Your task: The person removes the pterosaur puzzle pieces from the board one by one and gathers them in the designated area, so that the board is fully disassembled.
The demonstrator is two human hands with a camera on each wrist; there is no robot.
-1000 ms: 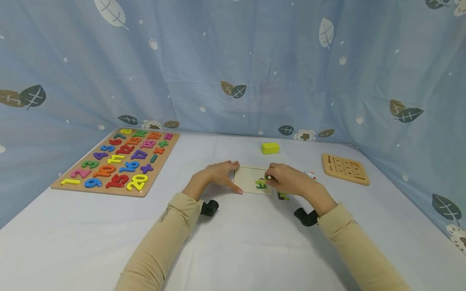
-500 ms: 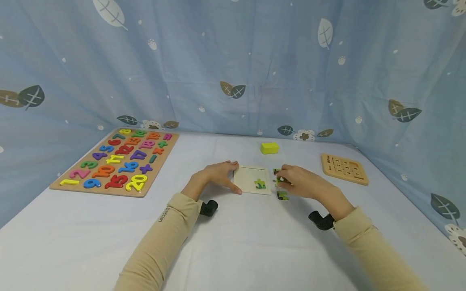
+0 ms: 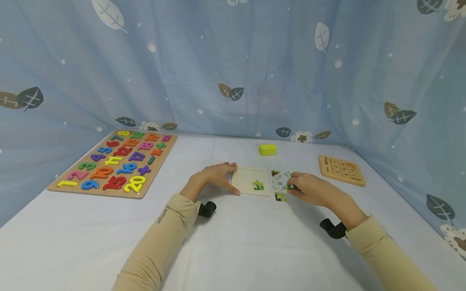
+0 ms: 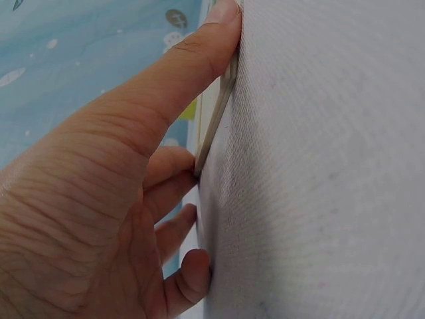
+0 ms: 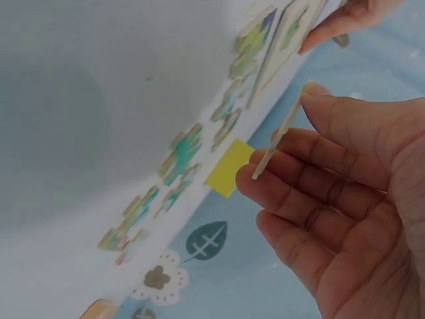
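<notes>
My left hand (image 3: 216, 176) spans the left side of a pale square wooden puzzle tray (image 3: 242, 182), thumb at its front edge and fingers at the far left corner. One green puzzle piece (image 3: 258, 185) lies inside the tray at its lower right. To the right of the tray, my right hand (image 3: 311, 189) pinches a thin puzzle piece (image 5: 281, 136) between thumb and fingertips. In the right wrist view that piece is seen edge-on, so its picture is hidden. Several loose puzzle pieces (image 3: 280, 197) lie between the tray and my right hand, some partly covered by the hand.
A board of coloured numbers (image 3: 116, 161) lies at the left. Behind the tray stands a yellow-green block (image 3: 267, 150). A wooden number board (image 3: 342, 170) lies at the right. A blue patterned curtain (image 3: 233, 60) hangs behind the white tabletop (image 3: 233, 242).
My right hand has moved away from the tray to the right, over the loose pieces, uncovering several of them and the piece in the tray. The left hand keeps its place on the tray.
</notes>
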